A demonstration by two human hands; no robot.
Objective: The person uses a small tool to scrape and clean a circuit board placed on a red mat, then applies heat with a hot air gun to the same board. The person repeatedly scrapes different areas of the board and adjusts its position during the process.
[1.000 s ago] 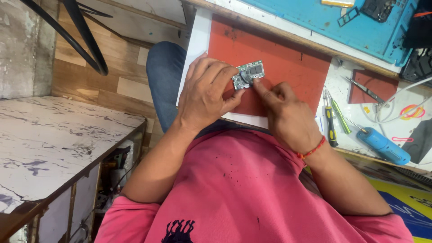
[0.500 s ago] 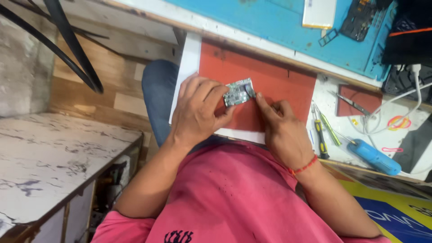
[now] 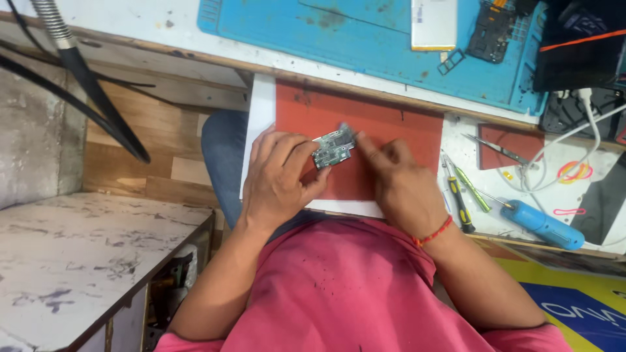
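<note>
Red mat (image 3: 391,137): it lies on a white board over my lap, and I work above it
Head view, board: a small green circuit board (image 3: 333,147) is held off the mat, between my two hands
Left hand (image 3: 277,182): fingers and thumb closed on the circuit board's lower-left end, pinching it by the edges
Right hand (image 3: 398,182): fingers curled together, forefinger tip touching the board's upper-right end; I cannot tell whether it pinches anything
Long axis: it runs from lower left to upper right, the component face turned up toward me
Progress: I judge the board already out of its housing and under inspection; nothing looks refitted yet
Nearby: tweezers (image 3: 499,150), screwdrivers (image 3: 460,195) and a blue tool (image 3: 541,225) lie untouched to my right
Behind: blue work mat (image 3: 326,32) with phone parts
</note>
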